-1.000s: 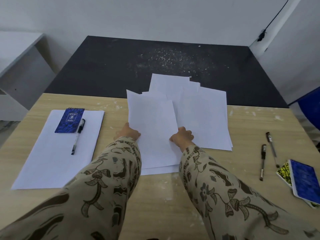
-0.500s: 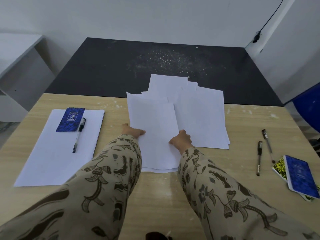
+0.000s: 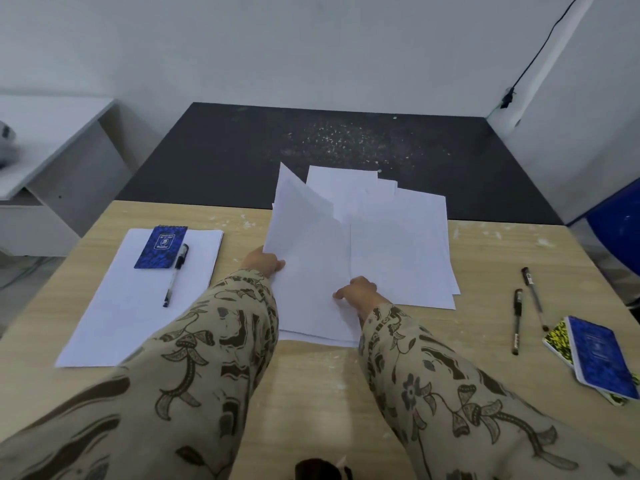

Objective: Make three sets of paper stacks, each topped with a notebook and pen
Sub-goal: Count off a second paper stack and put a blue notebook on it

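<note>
On the left of the wooden table (image 3: 311, 386) lies a squared white paper stack (image 3: 138, 306) topped by a blue notebook (image 3: 160, 247) and a black pen (image 3: 175, 276). In the middle my left hand (image 3: 262, 263) grips the left edge of a bundle of white sheets (image 3: 308, 271), whose far end is lifted off the table. My right hand (image 3: 356, 289) pinches the bundle's right edge. Loose white sheets (image 3: 398, 244) lie fanned out behind and to the right. Two black pens (image 3: 526, 310) and two notebooks, a blue one (image 3: 601, 356) over a yellow-black one (image 3: 557, 339), lie at the right.
Beyond the wooden table a dark grey surface (image 3: 311, 147) speckled with white flecks reaches the wall. A white desk (image 3: 41, 140) stands at the left. A blue object (image 3: 620, 223) sits at the right edge, and a black cable (image 3: 540, 50) runs down the wall.
The bundle of sheets lay flat under both hands; now its far end is raised and tilted up. The hands have stayed on its left and right edges.
</note>
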